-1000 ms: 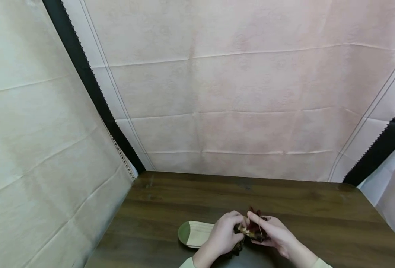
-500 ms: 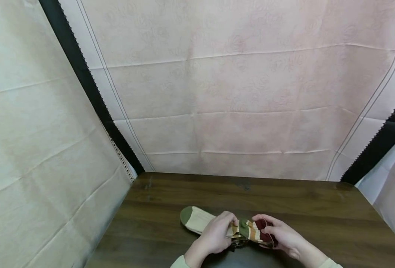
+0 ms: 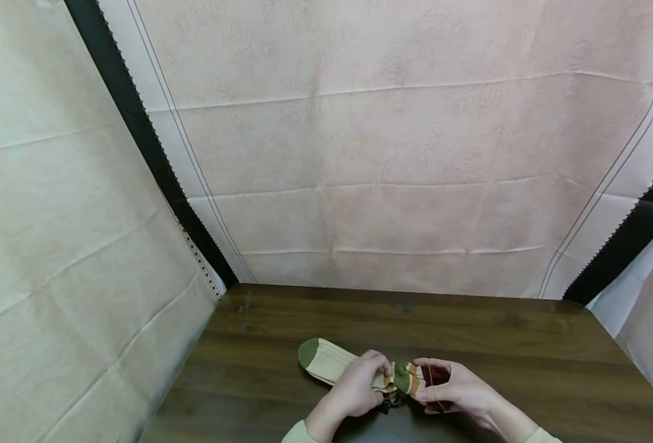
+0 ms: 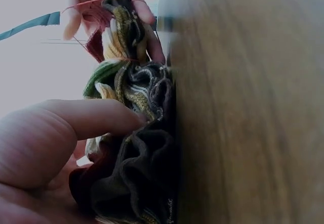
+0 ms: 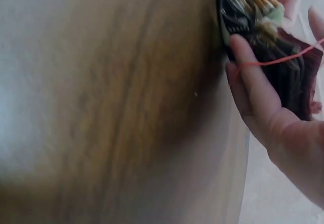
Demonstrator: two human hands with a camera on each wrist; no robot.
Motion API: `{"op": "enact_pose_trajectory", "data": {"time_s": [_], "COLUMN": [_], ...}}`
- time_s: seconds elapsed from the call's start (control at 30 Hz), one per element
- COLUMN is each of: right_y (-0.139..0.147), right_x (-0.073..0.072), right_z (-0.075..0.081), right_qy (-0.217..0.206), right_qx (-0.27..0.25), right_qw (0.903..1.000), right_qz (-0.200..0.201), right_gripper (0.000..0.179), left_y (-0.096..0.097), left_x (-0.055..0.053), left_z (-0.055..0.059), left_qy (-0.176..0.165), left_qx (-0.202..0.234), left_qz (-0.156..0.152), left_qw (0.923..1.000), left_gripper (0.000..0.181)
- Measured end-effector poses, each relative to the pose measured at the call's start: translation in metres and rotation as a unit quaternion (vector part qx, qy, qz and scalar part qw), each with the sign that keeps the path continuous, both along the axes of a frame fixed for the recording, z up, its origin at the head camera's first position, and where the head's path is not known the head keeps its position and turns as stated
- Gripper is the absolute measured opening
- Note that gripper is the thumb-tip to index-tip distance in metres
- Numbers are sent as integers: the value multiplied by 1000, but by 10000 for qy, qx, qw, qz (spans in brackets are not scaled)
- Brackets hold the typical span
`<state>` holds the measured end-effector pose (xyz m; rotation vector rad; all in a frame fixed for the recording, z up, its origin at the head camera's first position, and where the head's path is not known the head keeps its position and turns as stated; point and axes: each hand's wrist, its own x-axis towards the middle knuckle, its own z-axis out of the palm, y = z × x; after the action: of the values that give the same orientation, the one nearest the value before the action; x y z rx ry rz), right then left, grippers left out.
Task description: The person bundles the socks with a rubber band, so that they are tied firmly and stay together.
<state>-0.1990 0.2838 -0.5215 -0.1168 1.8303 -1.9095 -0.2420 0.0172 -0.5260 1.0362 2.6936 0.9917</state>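
Note:
A bundle of socks (image 3: 328,362) lies on the table, cream with a green toe, striped in the middle and maroon at the cuff end. My left hand (image 3: 359,386) grips its middle, the thumb (image 4: 101,117) lying across the dark, crumpled folds in the left wrist view. Around the maroon end curve the fingers and thumb of my right hand (image 3: 456,391). A thin red elastic band (image 5: 278,60) is stretched across those right fingers and round the cuff end. The palm side of the left hand is partly hidden by the fabric.
The brown wood-grain table (image 3: 282,314) extends behind and to both sides of the hands. Pale fabric walls (image 3: 387,154) with black edging strips (image 3: 154,147) rise at the back and the sides.
The hands drew apart from close together, baring the striped part, and the toe end shifted up. In the last half second the right fingers slid slightly left over the maroon end.

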Motion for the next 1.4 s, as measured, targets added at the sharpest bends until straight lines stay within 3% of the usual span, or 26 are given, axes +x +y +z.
{"op": "enact_pose_trajectory", "data": {"time_s": [0.07,0.17,0.3,0.4,0.47,0.6,0.8,1.0,1.17,1.27,1.4], "right_y": [-6,-19,-37,-43,-43,-38,-31,-34,-35,-31,-25], "right_x": [1,3,5,6,6,4,1,-5,-8,-8,-10], "right_z": [-1,-3,-4,-3,-3,-6,-9,-11,-12,-12,-12], "right_qy": [43,60,-124,-315,-389,-319,-80,79,471,588,519], "right_qx": [57,226,306,261,278,413,849,1715,2377,2255,1794], "right_qw": [9995,9939,9740,9626,9625,9721,9774,9642,9511,9586,9706], "right_qz": [-307,-1076,-2239,-2677,-2671,-2286,-1937,-2022,-1913,-1634,-1521], "right_gripper": [72,64,61,62,62,64,78,74,41,35,50], "left_y": [0,-1,-2,-2,-1,0,0,-1,-1,-1,-3], "left_x": [-1,-1,-1,-1,-1,-1,0,0,-1,-1,0], "left_z": [1,2,4,5,4,4,3,2,2,2,5], "left_qy": [-22,-182,-407,-467,-468,-485,-232,-101,-78,-163,-296], "left_qx": [19,-24,-45,-1,33,86,72,-19,-79,-47,-164], "left_qz": [25,94,175,179,164,155,176,140,109,40,-149], "left_qw": [10000,9998,9990,9987,9988,9987,9996,9998,9999,9998,9993], "left_gripper": [45,44,44,44,44,44,45,43,42,42,45]}}
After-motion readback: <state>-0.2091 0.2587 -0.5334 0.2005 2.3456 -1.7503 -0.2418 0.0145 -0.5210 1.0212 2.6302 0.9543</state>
